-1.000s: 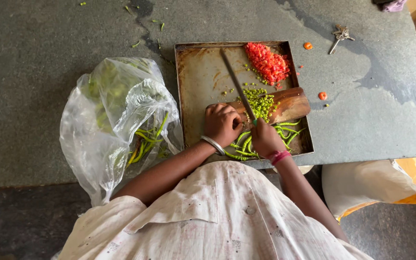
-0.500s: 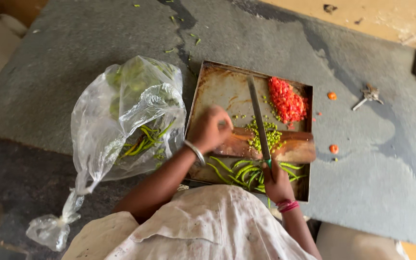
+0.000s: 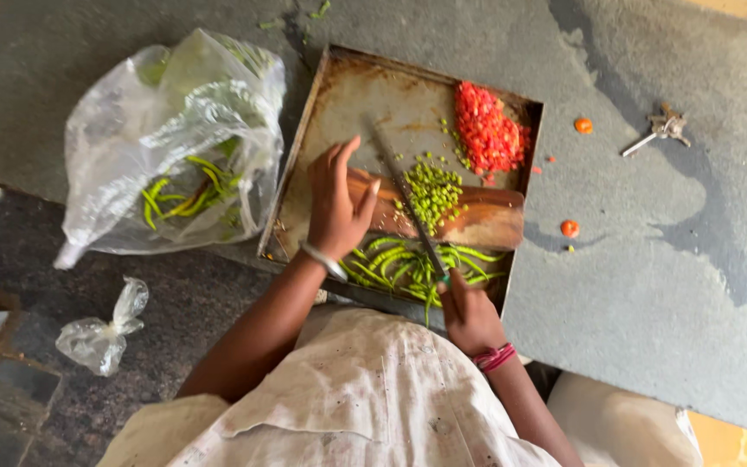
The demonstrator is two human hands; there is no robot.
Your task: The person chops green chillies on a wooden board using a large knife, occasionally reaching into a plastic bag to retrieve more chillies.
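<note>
Your left hand (image 3: 336,203) rests palm down on the left end of the brown wooden chopping board (image 3: 477,220), fingers spread and loosely extended toward the far side, gripping nothing; a silver bangle (image 3: 325,260) circles that wrist. Your right hand (image 3: 470,313) is closed around the handle of the long-bladed kitchen knife (image 3: 404,199), whose blade runs diagonally from your fist at the near edge up and to the left across the board, its tip reaching over the bare metal of the rusty rectangular metal tray (image 3: 352,95). A red thread band (image 3: 494,356) sits on that wrist. The board lies inside the tray, toward its near side. Just right of the blade, on the board, is a small heap of chopped green chilli pieces (image 3: 432,192). Near of the board, between it and your right hand, lies a bundle of whole long green chillies (image 3: 399,264), touching the knife handle area. In the far right corner of the tray sits a pile of chopped red tomato or pepper (image 3: 486,134). To the left of the tray, on the grey stone counter (image 3: 667,259), a crumpled clear plastic bag (image 3: 170,143) holds more green chillies. Right of the tray, a few orange-red scraps (image 3: 570,228) lie scattered on the counter, and further right and far is a small metal key-like object (image 3: 660,130). A smaller knotted clear plastic bag (image 3: 101,333) lies on the dark floor at the near left.
</note>
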